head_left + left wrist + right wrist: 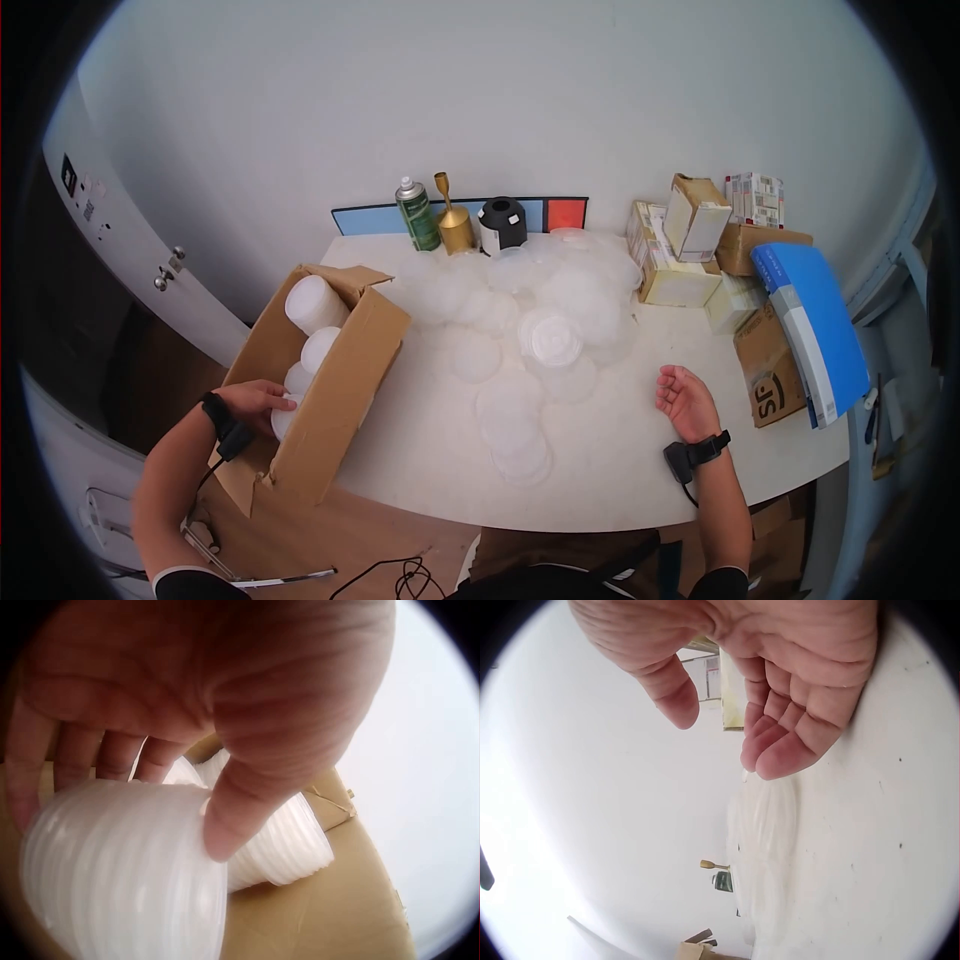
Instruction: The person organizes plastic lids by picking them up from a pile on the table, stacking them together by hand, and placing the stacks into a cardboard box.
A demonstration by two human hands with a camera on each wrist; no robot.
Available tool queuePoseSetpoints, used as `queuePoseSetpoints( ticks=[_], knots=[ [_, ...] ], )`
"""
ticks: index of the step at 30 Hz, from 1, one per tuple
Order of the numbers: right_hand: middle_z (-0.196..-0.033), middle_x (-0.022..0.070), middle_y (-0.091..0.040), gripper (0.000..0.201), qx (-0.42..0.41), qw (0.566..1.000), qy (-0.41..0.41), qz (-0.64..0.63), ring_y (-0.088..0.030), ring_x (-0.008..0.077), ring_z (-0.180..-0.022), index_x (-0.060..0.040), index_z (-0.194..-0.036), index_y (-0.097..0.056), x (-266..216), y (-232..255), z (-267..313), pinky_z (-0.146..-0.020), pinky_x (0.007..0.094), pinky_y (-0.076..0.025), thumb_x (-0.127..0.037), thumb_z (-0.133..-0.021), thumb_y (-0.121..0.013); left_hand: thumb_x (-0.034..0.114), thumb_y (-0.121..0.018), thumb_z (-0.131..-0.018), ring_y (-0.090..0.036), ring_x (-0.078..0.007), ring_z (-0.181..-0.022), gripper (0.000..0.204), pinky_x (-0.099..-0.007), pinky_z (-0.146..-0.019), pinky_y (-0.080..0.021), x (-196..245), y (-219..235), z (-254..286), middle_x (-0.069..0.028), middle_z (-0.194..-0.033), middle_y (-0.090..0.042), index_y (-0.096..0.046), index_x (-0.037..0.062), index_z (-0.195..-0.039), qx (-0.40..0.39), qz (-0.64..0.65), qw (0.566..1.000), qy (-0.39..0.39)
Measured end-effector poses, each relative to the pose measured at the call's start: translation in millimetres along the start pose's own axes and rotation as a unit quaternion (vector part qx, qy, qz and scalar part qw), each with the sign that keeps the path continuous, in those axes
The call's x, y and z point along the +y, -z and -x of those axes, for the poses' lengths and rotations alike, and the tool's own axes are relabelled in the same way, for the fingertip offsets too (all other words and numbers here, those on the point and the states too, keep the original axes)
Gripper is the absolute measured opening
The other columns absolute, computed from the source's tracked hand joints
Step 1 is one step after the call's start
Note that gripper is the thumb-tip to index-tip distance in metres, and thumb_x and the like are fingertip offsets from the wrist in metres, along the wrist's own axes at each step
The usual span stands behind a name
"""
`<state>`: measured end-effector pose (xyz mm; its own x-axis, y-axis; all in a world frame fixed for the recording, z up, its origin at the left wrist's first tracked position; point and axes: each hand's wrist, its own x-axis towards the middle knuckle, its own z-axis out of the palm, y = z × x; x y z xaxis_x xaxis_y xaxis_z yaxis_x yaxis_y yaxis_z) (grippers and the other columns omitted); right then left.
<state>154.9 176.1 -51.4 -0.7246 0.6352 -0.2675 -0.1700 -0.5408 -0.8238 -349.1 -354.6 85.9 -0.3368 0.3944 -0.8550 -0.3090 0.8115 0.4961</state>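
Observation:
My left hand [258,402] reaches into a long cardboard box [345,390] at the table's left edge. In the left wrist view its thumb and fingers grip a stack of nested translucent plastic tubs [124,862], ribbed by their stacked rims. A second stack of tubs [281,844] lies behind it in the box. More white tubs [315,305] show toward the box's far end. My right hand [686,402] rests at the right part of the table, palm turned inward, fingers loosely curled and holding nothing. Round translucent plastic lids [553,340] spread across the table's middle, left of that hand.
Along the wall stand a green spray can [418,215], a gold candlestick [455,225] and a black-and-white round object [502,225]. To the right are small boxes [697,220], a brown carton [768,370] and a blue binder [815,330]. Cables [410,575] lie on the floor.

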Motion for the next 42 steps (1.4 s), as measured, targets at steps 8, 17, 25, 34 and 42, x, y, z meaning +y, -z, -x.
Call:
queuePoseSetpoints(
  ticks=[8, 17, 25, 34, 42],
  knots=[
    [-0.098, 0.0039, -0.066, 0.026, 0.024, 0.999, 0.031, -0.01, -0.065, 0.0138, -0.085, -0.0032, -0.117, -0.061, 10.0, -14.9, 8.7, -0.079, 0.0299, -0.056, -0.025, -0.105, -0.056, 0.018, -0.071, -0.097, -0.061, -0.0276, -0.125, 0.054, -0.0483, -0.104, -0.054, 22.7, -18.0, 8.0, -0.0119, -0.136, -0.059, -0.048, 0.0015, -0.142, -0.064, -0.057, 0.996, 0.018],
    [-0.099, 0.0045, -0.067, 0.022, 0.068, 0.995, 0.075, 0.012, -0.066, 0.0134, -0.085, -0.0041, -0.118, -0.06, 21.9, -24.4, 7.8, -0.075, 0.0294, -0.058, -0.021, -0.105, -0.056, 0.023, -0.075, -0.094, -0.062, -0.021, -0.121, 0.057, -0.0373, -0.101, -0.057, -9.4, 22.2, -12.2, -0.008, -0.133, -0.062, -0.052, 0.0008, -0.141, -0.145, -0.157, 0.973, 0.09],
    [-0.097, 0.0049, -0.068, 0.02, 0.093, 0.992, 0.085, 0.027, -0.066, 0.0124, -0.082, -0.0044, -0.119, -0.059, 24.3, -25.0, 6.9, -0.074, 0.0288, -0.058, -0.018, -0.104, -0.056, 0.019, -0.071, -0.094, -0.06, -0.0257, -0.126, 0.059, -0.0424, -0.1, -0.058, -16.4, 22.9, -53.4, -0.0123, -0.137, -0.059, -0.047, -0.0009, -0.145, -0.215, -0.162, 0.951, 0.15],
    [-0.101, 0.0047, -0.067, 0.02, 0.095, 0.99, 0.1, 0.022, -0.067, 0.0124, -0.085, -0.004, -0.12, -0.059, 29.6, -21.9, 9.4, -0.076, 0.029, -0.058, -0.016, -0.104, -0.056, 0.018, -0.064, -0.096, -0.062, -0.0303, -0.124, 0.059, -0.0456, -0.102, -0.056, -32.5, 40.0, -78.1, -0.0175, -0.14, -0.056, -0.042, 0.0016, -0.148, -0.185, -0.121, 0.956, 0.191],
    [-0.101, 0.0032, -0.067, 0.02, 0.112, 0.988, 0.101, 0.042, -0.066, 0.0115, -0.086, -0.0054, -0.12, -0.062, 30.7, -24.0, 8.5, -0.078, 0.0291, -0.057, -0.015, -0.103, -0.057, 0.04, -0.057, -0.096, -0.073, -0.0292, -0.099, 0.053, -0.0381, -0.091, -0.058, -35.8, 30.2, -74.1, -0.0189, -0.118, -0.072, -0.06, 0.0011, -0.133, -0.112, -0.192, 0.938, 0.264]
  ],
)
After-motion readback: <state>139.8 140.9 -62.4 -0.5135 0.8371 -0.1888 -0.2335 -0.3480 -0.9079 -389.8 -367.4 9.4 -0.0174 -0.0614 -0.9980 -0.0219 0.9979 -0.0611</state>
